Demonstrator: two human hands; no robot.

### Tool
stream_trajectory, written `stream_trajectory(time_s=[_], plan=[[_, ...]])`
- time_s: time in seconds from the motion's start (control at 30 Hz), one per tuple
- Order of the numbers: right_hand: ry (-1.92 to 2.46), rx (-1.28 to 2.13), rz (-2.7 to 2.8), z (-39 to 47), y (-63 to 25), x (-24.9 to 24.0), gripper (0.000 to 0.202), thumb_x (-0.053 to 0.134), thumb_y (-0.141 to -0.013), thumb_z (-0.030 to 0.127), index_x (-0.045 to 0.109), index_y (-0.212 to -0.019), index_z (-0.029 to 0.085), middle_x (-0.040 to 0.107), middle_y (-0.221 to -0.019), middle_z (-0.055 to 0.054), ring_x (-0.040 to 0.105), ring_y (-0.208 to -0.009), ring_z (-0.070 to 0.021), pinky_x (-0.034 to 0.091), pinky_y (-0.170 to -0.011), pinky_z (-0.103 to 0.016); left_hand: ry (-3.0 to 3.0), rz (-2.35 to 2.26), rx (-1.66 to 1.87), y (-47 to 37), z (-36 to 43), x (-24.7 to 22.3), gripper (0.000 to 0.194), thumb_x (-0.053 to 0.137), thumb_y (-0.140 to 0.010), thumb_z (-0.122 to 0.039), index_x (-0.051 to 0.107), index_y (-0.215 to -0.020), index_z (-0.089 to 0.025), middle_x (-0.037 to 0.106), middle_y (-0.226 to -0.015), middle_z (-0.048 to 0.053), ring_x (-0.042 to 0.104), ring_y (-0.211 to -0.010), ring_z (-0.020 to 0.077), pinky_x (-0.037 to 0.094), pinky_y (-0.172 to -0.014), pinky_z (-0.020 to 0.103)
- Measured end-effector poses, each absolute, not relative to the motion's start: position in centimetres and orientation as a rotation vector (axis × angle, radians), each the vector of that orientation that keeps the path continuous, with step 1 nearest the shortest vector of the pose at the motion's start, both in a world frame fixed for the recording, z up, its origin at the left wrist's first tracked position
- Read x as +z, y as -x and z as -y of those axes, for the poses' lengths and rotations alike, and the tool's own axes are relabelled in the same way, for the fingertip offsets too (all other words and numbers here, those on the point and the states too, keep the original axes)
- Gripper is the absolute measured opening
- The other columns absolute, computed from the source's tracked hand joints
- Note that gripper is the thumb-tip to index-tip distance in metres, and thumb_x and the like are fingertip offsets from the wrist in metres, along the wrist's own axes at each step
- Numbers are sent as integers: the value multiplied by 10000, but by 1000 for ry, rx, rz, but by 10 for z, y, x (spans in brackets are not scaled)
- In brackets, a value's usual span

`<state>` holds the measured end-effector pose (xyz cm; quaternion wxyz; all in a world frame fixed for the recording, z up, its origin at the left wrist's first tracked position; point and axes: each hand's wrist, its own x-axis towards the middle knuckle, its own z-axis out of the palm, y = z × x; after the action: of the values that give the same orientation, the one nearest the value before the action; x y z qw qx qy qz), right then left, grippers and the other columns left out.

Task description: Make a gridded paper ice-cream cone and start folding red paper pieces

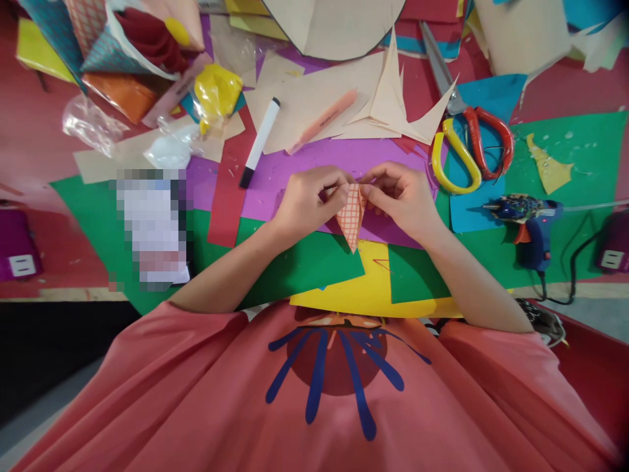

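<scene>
Between my two hands hangs a small cone-shaped piece of paper [350,219] with an orange checked pattern, its tip pointing down toward me. My left hand [314,200] pinches its upper left edge with thumb and fingers. At the upper right edge, my right hand [400,196] pinches the same piece. Beneath the hands lie a purple sheet [275,204] and a green sheet [295,269]. A red paper strip [228,190] and a white marker with a black cap [260,143] are left of my left hand.
Scissors [472,151] with yellow and red handles lie right of my right hand. Farther right, a blue glue gun [533,229] trails a cord. A phone [154,229], partly blurred, rests at left. Cream paper scraps [378,98], an orange marker [324,120] and a yellow packet [216,92] lie beyond.
</scene>
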<state>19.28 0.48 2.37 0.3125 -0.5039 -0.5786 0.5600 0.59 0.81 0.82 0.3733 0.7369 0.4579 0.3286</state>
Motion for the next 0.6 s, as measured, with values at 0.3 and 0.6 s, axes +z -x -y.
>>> stream_trajectory(time_s=[0.3,0.6], plan=[[1276,1661,1297,-5,-196,25,390,623,-834,561,524,-1067,265,633,-725,35,631,-645,-121,526,-595,-251,-1804,-1241,966,-6,-10,8,203,498,-893,-271,566,-717,-194,709,-811,21,642,-735,123,500,-680,273],[1159,1931,1134,-6,-197,14,381,694,-793,499,558,-1035,237,679,-859,13,678,-726,-117,577,-657,-256,-1831,-1313,986,-5,-9,6,314,470,-942,-470,605,-800,-225,710,-919,42,674,-918,160,548,-780,301]])
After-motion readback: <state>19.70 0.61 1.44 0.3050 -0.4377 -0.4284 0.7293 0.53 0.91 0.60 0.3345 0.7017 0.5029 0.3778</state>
